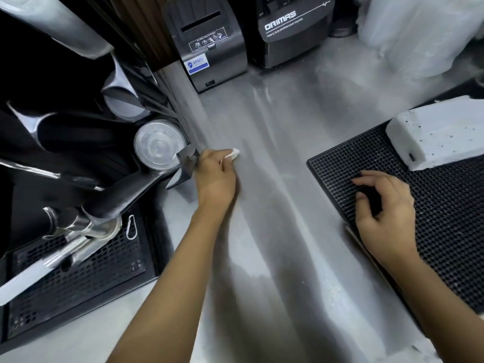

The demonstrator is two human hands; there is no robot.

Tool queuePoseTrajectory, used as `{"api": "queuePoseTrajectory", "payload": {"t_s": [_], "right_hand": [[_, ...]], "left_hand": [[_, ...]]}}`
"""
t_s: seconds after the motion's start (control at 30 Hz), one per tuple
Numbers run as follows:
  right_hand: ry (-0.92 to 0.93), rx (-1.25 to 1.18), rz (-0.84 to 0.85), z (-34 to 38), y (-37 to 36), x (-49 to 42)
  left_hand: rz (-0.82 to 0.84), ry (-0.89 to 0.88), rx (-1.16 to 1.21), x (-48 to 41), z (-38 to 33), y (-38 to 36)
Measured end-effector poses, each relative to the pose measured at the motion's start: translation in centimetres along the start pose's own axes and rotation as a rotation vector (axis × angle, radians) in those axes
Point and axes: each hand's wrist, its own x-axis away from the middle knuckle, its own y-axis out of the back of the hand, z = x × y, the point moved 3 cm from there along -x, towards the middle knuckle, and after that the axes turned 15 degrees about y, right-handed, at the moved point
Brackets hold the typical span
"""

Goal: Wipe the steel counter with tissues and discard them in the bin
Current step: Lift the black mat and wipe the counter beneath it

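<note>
The steel counter runs from the bottom edge to the machines at the back. My left hand presses down on it near the left side, fingers curled round a small white tissue; only a corner of the tissue shows past the fingertips. My right hand rests on the near left edge of a black rubber bar mat, thumb curled round that edge, fingers bent over the top. No bin is in view.
A black cup-and-lid dispenser with clear lids and a perforated drip tray crowd the left. A white speckled box sits on the mat. A label printer, an ORIMAS blender base and plastic-wrapped rolls line the back.
</note>
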Motion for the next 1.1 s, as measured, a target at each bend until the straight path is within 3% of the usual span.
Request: {"api": "queuePoseTrajectory", "payload": {"t_s": [0.2,0.37,0.53,0.83,0.93,1.1], "right_hand": [[-0.025,0.062,0.082,0.3,2.8,3.8],[-0.007,0.119,0.139,0.2,3.0,5.0],[0.005,0.165,0.165,0.2,2.8,4.8],[0.01,0.172,0.148,0.5,2.8,4.6],[0.01,0.176,0.137,0.5,2.8,4.7],[0.006,0.192,0.143,0.4,2.7,4.8]], "left_hand": [[0.05,-0.234,-0.009,6.2,0.1,-2.9],[0.337,-0.194,0.05,8.3,-0.3,-2.6],[0.207,-0.093,0.086,1.0,-3.4,-3.7],[0.284,-0.409,-0.04,8.5,-2.2,-4.6],[0.416,-0.288,0.009,8.8,-1.9,-3.6],[0.263,-0.205,0.044,2.6,-3.8,-4.7]]}}
